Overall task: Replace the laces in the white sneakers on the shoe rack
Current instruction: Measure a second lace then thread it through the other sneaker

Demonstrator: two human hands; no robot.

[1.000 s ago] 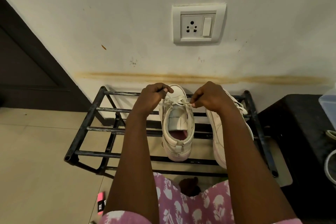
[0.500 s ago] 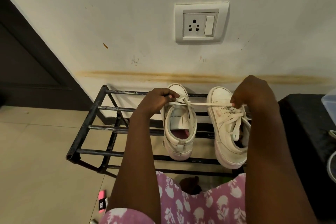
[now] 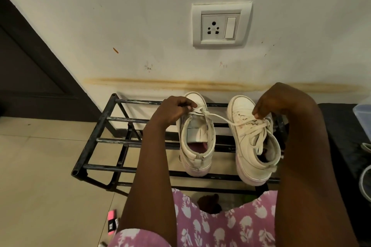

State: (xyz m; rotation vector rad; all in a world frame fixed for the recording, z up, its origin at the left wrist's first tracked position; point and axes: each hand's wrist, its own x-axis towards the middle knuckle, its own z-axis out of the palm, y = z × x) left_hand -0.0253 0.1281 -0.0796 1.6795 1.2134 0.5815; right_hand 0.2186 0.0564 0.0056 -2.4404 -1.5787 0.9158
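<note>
On the black shoe rack [image 3: 116, 140] the left sneaker [image 3: 200, 163] and the right sneaker [image 3: 247, 146] are set side by side, toes to the wall. The left sneaker's lace [image 3: 220, 118] is pinched by the left hand [image 3: 172, 111] at the front eyelets and by the right hand [image 3: 281, 104] over the right sneaker.

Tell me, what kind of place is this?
Probably a hallway or entryway at home: a black shoe rack holding white sneakers stands against the wall, beside a dark door, under a wall socket.
</note>
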